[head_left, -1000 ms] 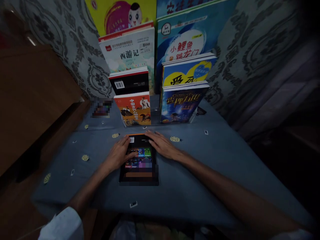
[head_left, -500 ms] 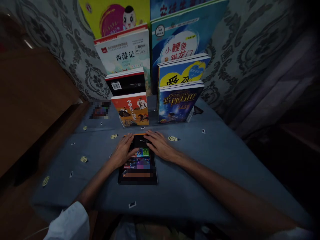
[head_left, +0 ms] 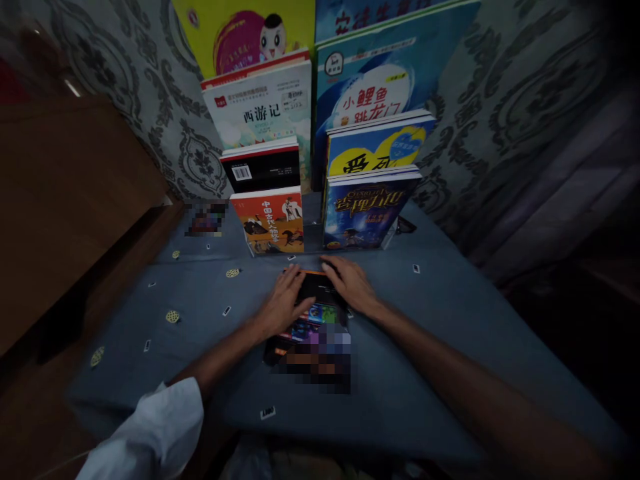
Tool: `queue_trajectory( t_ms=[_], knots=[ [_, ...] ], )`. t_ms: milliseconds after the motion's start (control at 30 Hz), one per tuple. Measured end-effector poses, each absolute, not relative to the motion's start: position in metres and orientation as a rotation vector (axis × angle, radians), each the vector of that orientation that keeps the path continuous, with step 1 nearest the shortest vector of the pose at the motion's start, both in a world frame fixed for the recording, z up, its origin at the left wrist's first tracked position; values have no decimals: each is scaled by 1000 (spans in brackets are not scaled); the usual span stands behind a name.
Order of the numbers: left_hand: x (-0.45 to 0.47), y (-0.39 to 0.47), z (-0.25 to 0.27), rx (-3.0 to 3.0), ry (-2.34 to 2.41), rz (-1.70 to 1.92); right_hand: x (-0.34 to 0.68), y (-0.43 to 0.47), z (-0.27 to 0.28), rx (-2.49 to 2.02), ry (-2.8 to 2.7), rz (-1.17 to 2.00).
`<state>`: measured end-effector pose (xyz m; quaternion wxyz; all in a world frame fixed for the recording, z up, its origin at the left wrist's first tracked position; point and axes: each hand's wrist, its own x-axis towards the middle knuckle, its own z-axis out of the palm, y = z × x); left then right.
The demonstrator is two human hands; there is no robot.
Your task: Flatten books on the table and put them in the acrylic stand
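A black book (head_left: 327, 312) with rows of small colour pictures on its cover lies on the cloth-covered table (head_left: 435, 333), slightly turned. My left hand (head_left: 283, 303) rests flat over its upper left part, fingers stretched toward the far edge and thumb out across the pictures. At the far right corner lies my right hand (head_left: 353, 283), fingers extended along that edge. Both hands are open and touch the book. Its near part is blurred out by pixelation. Just beyond stand an orange-red book (head_left: 273, 223) and a dark blue book (head_left: 365, 213), both upright.
Behind them rise more upright books, including a white one (head_left: 265, 113), a yellow-and-blue one (head_left: 380, 143) and a teal one (head_left: 370, 73). A clear stand (head_left: 313, 237) shows between the front books. A wooden cabinet (head_left: 75, 200) is at left, and patterned wallpaper (head_left: 200, 157) behind.
The black book has shifted right across the table and turned a little, both hands moving with it. The view has also shifted slightly.
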<state>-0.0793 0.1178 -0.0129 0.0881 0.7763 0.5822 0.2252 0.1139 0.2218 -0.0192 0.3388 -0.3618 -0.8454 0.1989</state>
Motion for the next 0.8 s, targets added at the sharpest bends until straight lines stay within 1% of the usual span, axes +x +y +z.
queue_trajectory(
  t_ms=[100, 200, 400, 500, 567, 667, 800],
  knots=[
    [-58, 131, -13, 2340, 1673, 657, 121, 231, -15, -1006, -2113, 557],
    [-63, 138, -13, 2289, 1777, 641, 125, 233, -11, -1010, -2087, 572],
    [-149, 115, -16, 2100, 2251, 600, 125, 231, -10, -1028, -2088, 544],
    [-184, 99, -16, 2020, 2471, 507, 129, 225, -8, -1033, -2098, 438],
    [-191, 92, -13, 1988, 2542, 458, 135, 216, -3, -1079, -2112, 342],
    [-176, 87, -5, 2059, 2419, 498, 148, 198, 6, -1231, -2144, 254],
    [-133, 78, 5, 2307, 1873, 560, 162, 176, 9, -1340, -2174, 229]
  ],
)
